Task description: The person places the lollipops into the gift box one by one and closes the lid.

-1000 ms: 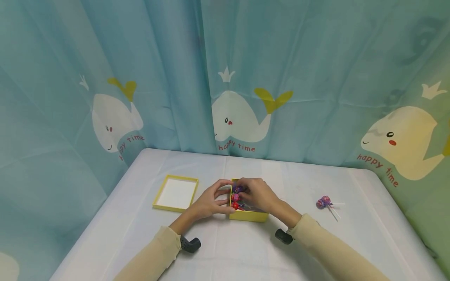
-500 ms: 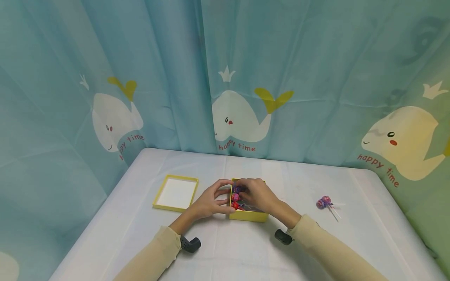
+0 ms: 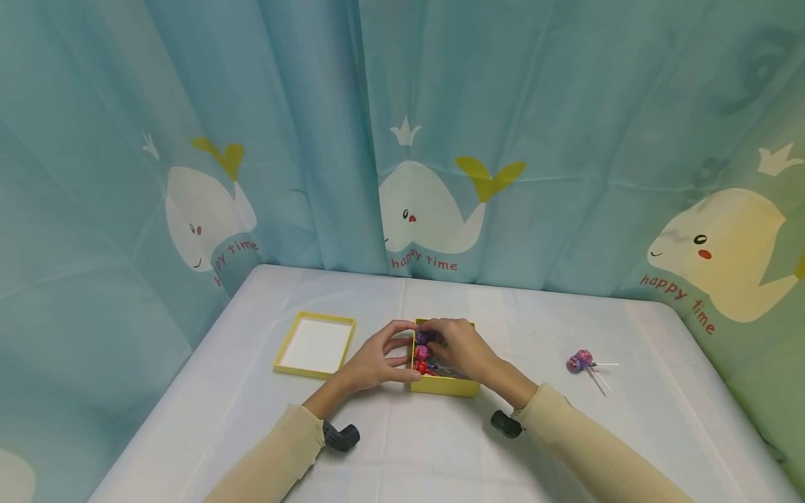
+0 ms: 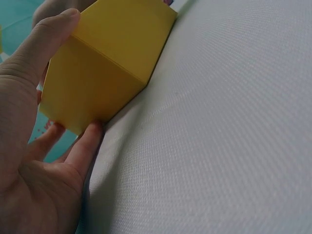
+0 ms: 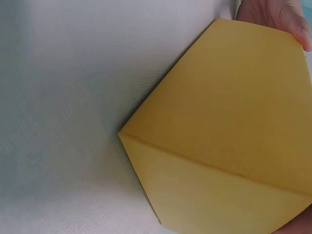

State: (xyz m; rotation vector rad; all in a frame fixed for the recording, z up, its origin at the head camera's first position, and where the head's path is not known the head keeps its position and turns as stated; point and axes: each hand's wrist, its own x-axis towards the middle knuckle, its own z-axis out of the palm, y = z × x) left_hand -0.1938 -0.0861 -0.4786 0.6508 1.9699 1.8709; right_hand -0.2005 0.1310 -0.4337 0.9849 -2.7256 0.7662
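Note:
A yellow box (image 3: pixel 445 386) without its lid stands in the middle of the white table, with several wrapped lollipops (image 3: pixel 421 353) in red, pink and purple along its left side. My left hand (image 3: pixel 376 360) holds the box from the left, thumb at the near corner and fingers spread along the side wall. In the left wrist view the thumb (image 4: pixel 63 17) lies at the box's top edge. My right hand (image 3: pixel 462 347) reaches down into the box, finger and thumb around a purple lollipop (image 3: pixel 421 338) at the far left corner. The palm hides much of the box's inside.
A yellow-rimmed lid (image 3: pixel 316 344), white inside, lies to the left of the box. Out to the right, a few purple-pink lollipops (image 3: pixel 580 360) with white sticks lie on the table (image 3: pixel 402 447). A blue curtain (image 3: pixel 302 175) printed with whales hangs behind the table.
Hardly anything differs. The fingers of my right hand shift slightly within the box, and the purple lollipop there moves a little. My left hand stays in place on the box.

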